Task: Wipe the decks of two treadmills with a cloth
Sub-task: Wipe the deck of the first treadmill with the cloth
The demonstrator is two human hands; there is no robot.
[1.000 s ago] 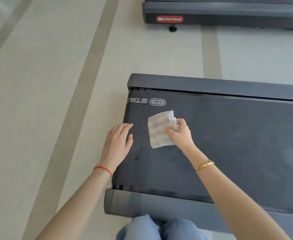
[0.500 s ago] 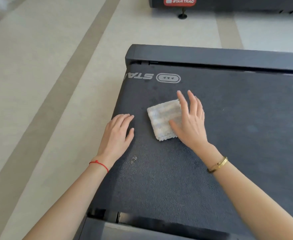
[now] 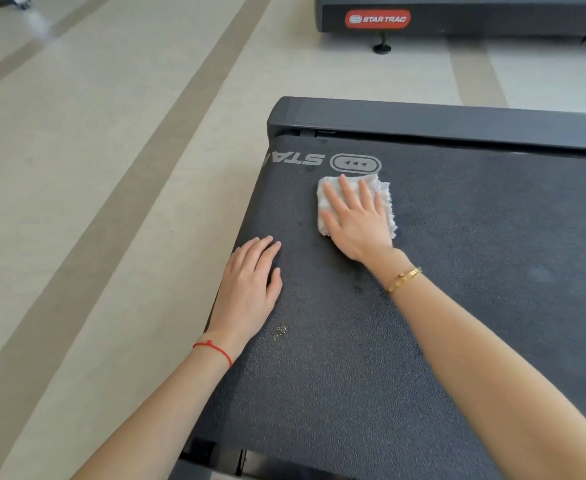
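Pale striped floor (image 3: 94, 202) surrounds the dark treadmill deck (image 3: 457, 271), where the right hand (image 3: 357, 223) presses the cloth (image 3: 385, 192) with flat, spread fingers (image 3: 347, 188) while the left hand (image 3: 250, 282) rests open-palmed.

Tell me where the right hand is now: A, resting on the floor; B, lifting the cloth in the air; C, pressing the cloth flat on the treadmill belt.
C: the right hand lies palm-down, fingers spread, on the white cloth on the treadmill belt.

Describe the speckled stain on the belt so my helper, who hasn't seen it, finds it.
On the near treadmill's dark belt, look along its left edge, where the bare left hand rests flat. The stain lies just right of that wrist: pale yellowish specks, unlike the faint dull smudges elsewhere.
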